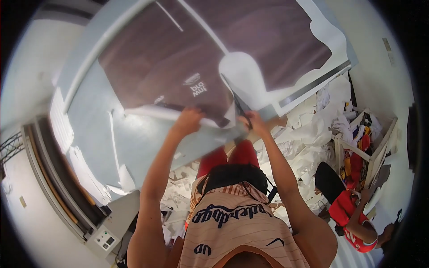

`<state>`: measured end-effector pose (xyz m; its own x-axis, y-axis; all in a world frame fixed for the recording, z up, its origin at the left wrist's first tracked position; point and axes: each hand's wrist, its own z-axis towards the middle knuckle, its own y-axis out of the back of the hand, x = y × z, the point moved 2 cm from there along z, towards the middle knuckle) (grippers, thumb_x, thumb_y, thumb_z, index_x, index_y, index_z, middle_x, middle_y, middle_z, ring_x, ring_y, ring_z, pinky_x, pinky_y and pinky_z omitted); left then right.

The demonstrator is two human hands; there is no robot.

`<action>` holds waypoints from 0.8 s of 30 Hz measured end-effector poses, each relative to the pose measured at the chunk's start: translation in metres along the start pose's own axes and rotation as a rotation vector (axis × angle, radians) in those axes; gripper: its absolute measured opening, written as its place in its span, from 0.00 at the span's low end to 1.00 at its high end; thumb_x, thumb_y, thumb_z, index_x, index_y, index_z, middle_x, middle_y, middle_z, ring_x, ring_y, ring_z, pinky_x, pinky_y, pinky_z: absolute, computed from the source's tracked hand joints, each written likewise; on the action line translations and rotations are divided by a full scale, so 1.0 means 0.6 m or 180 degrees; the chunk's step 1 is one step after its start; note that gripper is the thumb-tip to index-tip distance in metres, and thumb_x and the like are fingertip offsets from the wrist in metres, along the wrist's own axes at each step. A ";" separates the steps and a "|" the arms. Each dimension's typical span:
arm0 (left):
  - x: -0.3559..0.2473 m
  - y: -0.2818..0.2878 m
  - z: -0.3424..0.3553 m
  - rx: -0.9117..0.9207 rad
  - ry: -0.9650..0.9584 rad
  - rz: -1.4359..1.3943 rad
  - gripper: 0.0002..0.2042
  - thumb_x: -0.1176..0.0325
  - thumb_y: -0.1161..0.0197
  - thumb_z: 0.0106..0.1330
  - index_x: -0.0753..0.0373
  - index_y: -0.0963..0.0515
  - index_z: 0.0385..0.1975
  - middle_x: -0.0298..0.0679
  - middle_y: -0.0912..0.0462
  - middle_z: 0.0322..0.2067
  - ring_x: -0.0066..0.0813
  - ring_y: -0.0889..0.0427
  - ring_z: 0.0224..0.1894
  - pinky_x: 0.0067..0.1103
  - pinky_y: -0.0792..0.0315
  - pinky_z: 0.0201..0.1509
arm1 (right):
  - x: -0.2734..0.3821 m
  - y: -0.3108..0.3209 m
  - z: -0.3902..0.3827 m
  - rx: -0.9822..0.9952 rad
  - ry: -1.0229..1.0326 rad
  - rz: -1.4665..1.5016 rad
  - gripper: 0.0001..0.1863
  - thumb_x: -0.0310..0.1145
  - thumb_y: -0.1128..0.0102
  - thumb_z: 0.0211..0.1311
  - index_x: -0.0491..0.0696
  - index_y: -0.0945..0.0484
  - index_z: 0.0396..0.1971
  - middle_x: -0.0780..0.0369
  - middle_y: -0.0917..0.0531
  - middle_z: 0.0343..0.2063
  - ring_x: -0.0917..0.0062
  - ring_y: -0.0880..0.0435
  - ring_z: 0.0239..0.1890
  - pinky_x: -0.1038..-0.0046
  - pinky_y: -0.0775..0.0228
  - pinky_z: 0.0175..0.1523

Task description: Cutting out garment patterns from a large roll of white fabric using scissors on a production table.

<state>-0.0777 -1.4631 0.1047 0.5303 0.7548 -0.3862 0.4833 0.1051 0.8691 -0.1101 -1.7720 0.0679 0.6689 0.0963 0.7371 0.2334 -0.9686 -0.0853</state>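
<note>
A large printed sheet (152, 67), dark brownish with white borders and a small white print, lies on a pale blue-grey table (89, 134). My left hand (188, 119) is closed on the sheet's near edge, left of a cut. My right hand (253, 121) grips black-handled scissors (243, 114), whose blades point away from me into the sheet beside a rounded white shape (241, 69). The sheet's near corner is lifted between my two hands. The scissor tips are hard to make out.
White paper scraps (301, 147) cover the floor. At right stand a wooden crate (371, 156) of colourful cloth and a person (353, 223) in red, bent low. A roller machine (103, 236) stands at lower left. White offcuts (78, 165) lie along the table's left side.
</note>
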 end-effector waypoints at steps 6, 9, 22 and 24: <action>0.024 -0.005 -0.041 -0.0020 -0.0133 -0.0516 0.14 0.72 0.33 0.47 0.62 0.23 0.35 0.45 0.20 0.36 0.49 0.18 0.43 0.40 0.25 0.47 | 0.019 -0.081 -0.015 -0.0355 0.0111 0.0464 0.25 0.50 0.24 0.58 0.49 0.27 0.17 0.69 0.29 0.12 0.85 0.30 0.12 0.78 0.42 0.19; 0.014 0.004 -0.037 -0.0009 -0.0157 -0.0550 0.14 0.75 0.34 0.47 0.62 0.23 0.36 0.46 0.19 0.37 0.50 0.18 0.42 0.41 0.23 0.45 | 0.016 -0.111 -0.009 -0.0510 -0.0016 0.0787 0.24 0.50 0.25 0.58 0.47 0.26 0.19 0.70 0.29 0.14 0.85 0.31 0.12 0.78 0.41 0.19; 0.053 0.064 -0.042 -0.0448 -0.0302 -0.1156 0.14 0.77 0.31 0.47 0.64 0.22 0.35 0.46 0.19 0.34 0.52 0.20 0.39 0.38 0.25 0.44 | -0.026 -0.095 0.004 -0.0041 -0.0199 0.2375 0.13 0.39 0.36 0.66 0.46 0.24 0.28 0.66 0.25 0.19 0.80 0.26 0.17 0.74 0.32 0.26; 0.053 0.070 -0.044 -0.0492 -0.0326 -0.1218 0.13 0.77 0.30 0.47 0.64 0.22 0.35 0.46 0.20 0.34 0.51 0.20 0.39 0.38 0.26 0.44 | -0.048 -0.092 0.010 0.0044 -0.0212 0.2513 0.13 0.39 0.42 0.69 0.46 0.23 0.29 0.65 0.24 0.20 0.79 0.26 0.17 0.74 0.32 0.25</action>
<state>-0.0589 -1.4174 0.1372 0.4032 0.5750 -0.7119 0.5528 0.4669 0.6902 -0.1384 -1.7201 0.0474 0.6811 -0.6042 0.4136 -0.3192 -0.7534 -0.5749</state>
